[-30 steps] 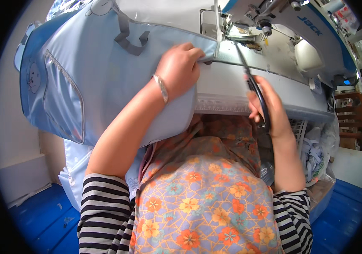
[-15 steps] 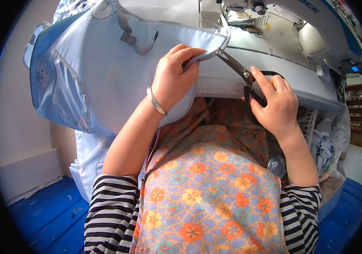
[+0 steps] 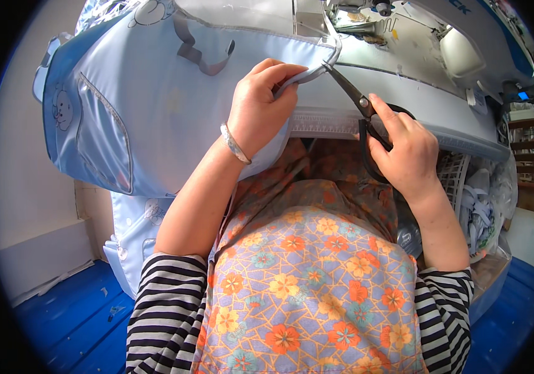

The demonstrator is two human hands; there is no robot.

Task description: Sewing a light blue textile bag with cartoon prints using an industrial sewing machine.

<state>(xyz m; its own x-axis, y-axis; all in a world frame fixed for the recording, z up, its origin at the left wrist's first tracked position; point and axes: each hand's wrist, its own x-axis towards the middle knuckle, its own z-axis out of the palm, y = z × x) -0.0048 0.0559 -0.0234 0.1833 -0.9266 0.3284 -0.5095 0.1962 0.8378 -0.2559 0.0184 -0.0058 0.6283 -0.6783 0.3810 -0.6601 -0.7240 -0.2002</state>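
A light blue fabric piece (image 3: 155, 106) with grey-bound edges and printed animal figures spreads over the left side of the work surface. My left hand (image 3: 261, 106) pinches its bound edge (image 3: 312, 75) between thumb and fingers. In my right hand (image 3: 405, 149) are black-handled scissors (image 3: 362, 100), their tips touching the binding just right of my left fingers. The blades look nearly closed. A grey strap (image 3: 195, 53) lies curled on the fabric, beyond my left hand.
A sewing machine (image 3: 488, 37) stands at the far right, on a white table (image 3: 404, 93). Along the near table edge runs a clear ruler strip (image 3: 326, 126). A white basket (image 3: 454, 171) and a plastic bag of fabric scraps (image 3: 482, 206) sit below, at my right.
The scissors' blades have come closer together, and their tips have moved slightly up and right onto the binding. My left hand still pinches the edge, nearly in place.
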